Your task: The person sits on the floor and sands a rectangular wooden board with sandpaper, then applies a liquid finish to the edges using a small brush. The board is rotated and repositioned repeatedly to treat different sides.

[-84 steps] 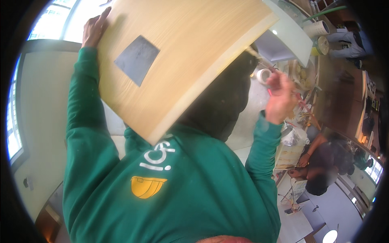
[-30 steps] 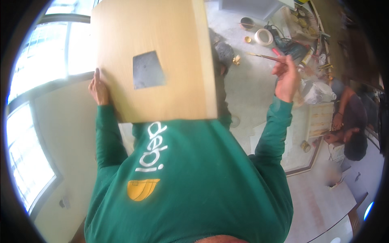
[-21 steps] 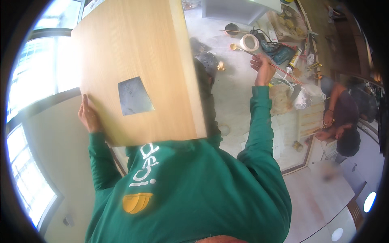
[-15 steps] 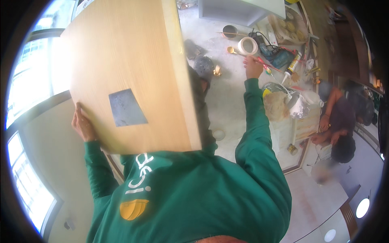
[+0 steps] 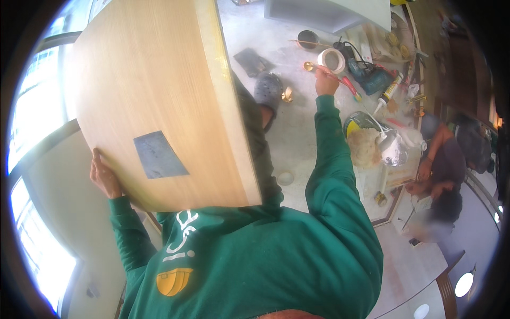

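A large light wood-grain board [image 5: 175, 80] leans up in front of me, its lower edge by my chest. A dark grey four-sided patch [image 5: 161, 154] shows on its face, and its pale right edge has yellowish streaks. My left hand [image 5: 105, 176] grips the board's left edge, some fingers hidden behind it. Over the floor on the right, my right hand [image 5: 325, 83] is closed round a slim reddish stick-like tool [image 5: 338, 80]; its tip is unclear. Just beyond the hand are a small round gold piece [image 5: 308, 66] and a roll of pale tape [image 5: 331, 60].
A dark cup [image 5: 307, 40], a teal power tool [image 5: 372, 78], a sealant tube [image 5: 389, 93] and a red-handled screwdriver [image 5: 351, 86] lie on the floor. A grey clog [image 5: 268, 87] and gold hardware [image 5: 287, 94] are near the board. At right crouches another person [image 5: 446, 159].
In view, the board's lower end and my left hand have shifted slightly downward. My right hand has moved a little left and nearer the tape roll, still holding the reddish tool.
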`<state>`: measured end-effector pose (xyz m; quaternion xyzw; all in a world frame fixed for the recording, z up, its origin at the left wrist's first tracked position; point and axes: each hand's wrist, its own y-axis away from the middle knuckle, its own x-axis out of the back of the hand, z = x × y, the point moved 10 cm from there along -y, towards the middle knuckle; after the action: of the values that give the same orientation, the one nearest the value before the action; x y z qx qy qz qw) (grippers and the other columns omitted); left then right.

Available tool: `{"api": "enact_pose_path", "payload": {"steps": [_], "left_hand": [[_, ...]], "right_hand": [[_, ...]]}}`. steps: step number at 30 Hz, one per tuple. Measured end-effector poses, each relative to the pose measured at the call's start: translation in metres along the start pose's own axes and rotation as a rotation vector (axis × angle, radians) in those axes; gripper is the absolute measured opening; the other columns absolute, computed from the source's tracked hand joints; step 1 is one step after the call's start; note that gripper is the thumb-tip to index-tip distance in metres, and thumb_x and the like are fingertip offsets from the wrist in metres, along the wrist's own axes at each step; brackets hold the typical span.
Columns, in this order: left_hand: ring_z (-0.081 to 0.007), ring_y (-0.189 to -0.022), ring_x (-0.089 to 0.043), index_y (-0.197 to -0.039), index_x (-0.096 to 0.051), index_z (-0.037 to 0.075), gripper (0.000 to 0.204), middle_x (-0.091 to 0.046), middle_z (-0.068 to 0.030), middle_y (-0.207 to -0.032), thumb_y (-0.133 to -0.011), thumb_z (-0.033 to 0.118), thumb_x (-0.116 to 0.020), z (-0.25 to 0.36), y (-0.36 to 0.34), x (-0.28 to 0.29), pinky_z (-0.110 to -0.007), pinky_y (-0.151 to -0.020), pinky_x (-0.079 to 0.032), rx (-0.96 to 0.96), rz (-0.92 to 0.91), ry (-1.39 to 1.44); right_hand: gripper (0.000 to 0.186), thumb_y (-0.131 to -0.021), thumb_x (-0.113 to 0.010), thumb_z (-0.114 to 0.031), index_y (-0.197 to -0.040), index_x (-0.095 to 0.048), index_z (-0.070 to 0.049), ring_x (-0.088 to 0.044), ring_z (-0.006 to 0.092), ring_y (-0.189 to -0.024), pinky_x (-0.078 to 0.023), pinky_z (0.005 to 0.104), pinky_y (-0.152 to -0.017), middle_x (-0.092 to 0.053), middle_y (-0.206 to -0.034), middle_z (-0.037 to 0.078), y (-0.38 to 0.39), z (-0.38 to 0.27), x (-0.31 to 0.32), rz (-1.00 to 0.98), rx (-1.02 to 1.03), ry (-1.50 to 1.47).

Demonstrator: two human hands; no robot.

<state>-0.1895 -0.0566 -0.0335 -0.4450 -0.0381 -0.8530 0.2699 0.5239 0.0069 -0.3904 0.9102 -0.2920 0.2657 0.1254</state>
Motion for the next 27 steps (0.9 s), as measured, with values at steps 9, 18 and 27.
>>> {"api": "enact_pose_path", "payload": {"steps": [9,18,27], "left_hand": [[-0.0103,-0.072,-0.053,-0.111,-0.069,-0.004,0.042,-0.06,-0.0027,-0.081,-0.101,0.033,-0.054,0.005,0.0,-0.001,-0.027,-0.067,-0.045,0.042,0.034,0.044],[-0.0125,-0.073,-0.053,-0.1,-0.069,-0.003,0.037,-0.057,-0.001,-0.079,-0.1,0.032,-0.057,0.007,0.0,-0.002,-0.027,-0.064,-0.044,0.072,0.053,0.084],[-0.0232,-0.079,-0.061,-0.106,-0.068,-0.003,0.047,-0.067,-0.0155,-0.087,-0.096,0.042,-0.058,0.031,-0.003,0.001,-0.036,-0.075,-0.048,-0.033,0.073,-0.146]], "right_hand": [[0.022,-0.088,-0.063,-0.018,-0.1,-0.07,-0.001,-0.07,0.0215,-0.073,-0.054,0.0314,-0.067,-0.073,-0.09,0.012,0.027,0.037,0.017,0.134,-0.53,-0.572],[0.025,-0.095,-0.054,-0.027,-0.102,-0.062,-0.005,-0.068,0.0227,-0.084,-0.055,0.0339,-0.074,-0.071,-0.097,0.009,0.067,0.115,0.003,0.215,-0.904,-1.179],[0.029,-0.094,-0.054,-0.028,-0.1,-0.067,-0.002,-0.066,0.0239,-0.084,-0.054,0.038,-0.075,-0.07,-0.092,0.011,0.079,-0.019,0.045,-0.165,-0.67,-1.403]]}}
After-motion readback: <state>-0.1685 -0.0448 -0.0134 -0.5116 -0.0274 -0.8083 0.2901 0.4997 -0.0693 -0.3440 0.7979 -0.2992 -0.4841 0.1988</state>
